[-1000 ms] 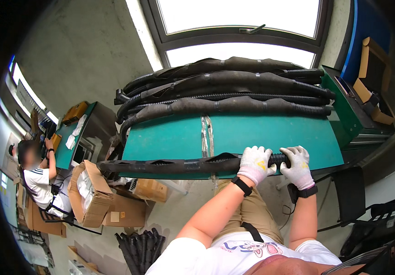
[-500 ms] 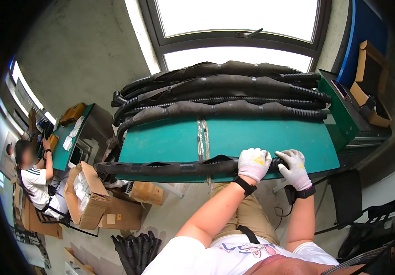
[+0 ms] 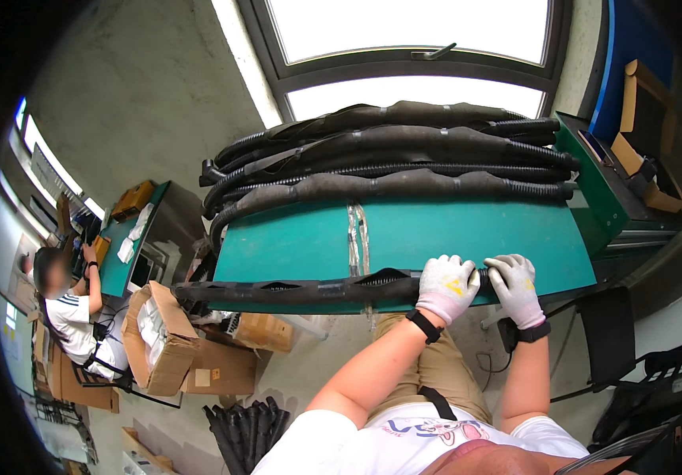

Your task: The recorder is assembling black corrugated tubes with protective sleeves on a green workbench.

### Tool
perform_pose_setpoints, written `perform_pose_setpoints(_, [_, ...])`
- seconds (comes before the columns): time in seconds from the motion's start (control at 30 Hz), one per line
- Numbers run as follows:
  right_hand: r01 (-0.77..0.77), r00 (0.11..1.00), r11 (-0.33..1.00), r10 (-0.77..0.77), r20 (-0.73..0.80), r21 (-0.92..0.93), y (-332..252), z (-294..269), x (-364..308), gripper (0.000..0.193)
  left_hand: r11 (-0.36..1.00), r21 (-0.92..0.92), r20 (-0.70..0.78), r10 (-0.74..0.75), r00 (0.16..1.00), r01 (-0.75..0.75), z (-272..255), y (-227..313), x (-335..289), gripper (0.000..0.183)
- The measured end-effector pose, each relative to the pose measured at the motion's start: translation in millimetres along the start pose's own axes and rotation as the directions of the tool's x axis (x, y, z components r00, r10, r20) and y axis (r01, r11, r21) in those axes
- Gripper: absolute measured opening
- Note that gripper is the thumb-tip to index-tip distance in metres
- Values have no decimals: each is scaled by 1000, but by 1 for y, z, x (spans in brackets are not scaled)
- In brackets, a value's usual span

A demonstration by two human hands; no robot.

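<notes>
A long black corrugated hose in a dark fabric sleeve [image 3: 309, 292] lies along the near edge of the green tabletop [image 3: 468, 229]. Slits in the sleeve gape in places and show the ribbed hose inside. My left hand [image 3: 447, 286], in a white glove with a yellow mark, is closed around the sleeved part near the right end. Just beside it, my right hand [image 3: 517, 290], gloved the same way, is closed on the hose end. A short dark stretch of hose shows between the hands; the tip is hidden by the right hand.
Several sleeved hoses [image 3: 388, 146] are piled at the table's back, below a window [image 3: 412, 99]. A black chair [image 3: 606, 336] stands at right, an open carton [image 3: 159, 348] at left. More black tubes [image 3: 246, 431] lie on the floor. A co-worker [image 3: 72, 317] sits far left.
The view has shifted a little, so the scene sits slightly farther right. Both hands keep their grip on the hose, with hardly any movement along it.
</notes>
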State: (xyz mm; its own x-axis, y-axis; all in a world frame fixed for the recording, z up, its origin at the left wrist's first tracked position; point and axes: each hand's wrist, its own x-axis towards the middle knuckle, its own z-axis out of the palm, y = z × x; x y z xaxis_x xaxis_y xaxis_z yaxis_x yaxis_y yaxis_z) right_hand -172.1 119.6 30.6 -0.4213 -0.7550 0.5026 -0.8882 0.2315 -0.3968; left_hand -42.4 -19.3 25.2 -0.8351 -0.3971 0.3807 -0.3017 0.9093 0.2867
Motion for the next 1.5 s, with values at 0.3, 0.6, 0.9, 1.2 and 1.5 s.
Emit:
perform_pose_setpoints(0.3, [42,998,998,-41,39,-49,3,-4,-6,43,965,39,210,-260,942,258,-5,5,23,36])
perform_pose_setpoints(0.6, [13,1000,998,-14,16,60,9,-4,0,23,988,-84,73,-123,990,129,-2,-1,9,35])
perform_pose_setpoints(0.9, [-151,988,985,147,-54,-86,10,10,-1,22,979,-167,-32,111,993,-115,-5,-9,-9,39])
perform_pose_setpoints(1.2, [-47,998,993,50,26,-104,8,-3,-9,45,998,38,74,-55,996,52,5,4,5,31])
perform_pose_setpoints(1.5, [-13,997,995,21,77,-101,7,-8,-9,49,996,30,-31,-81,996,82,11,6,9,27])
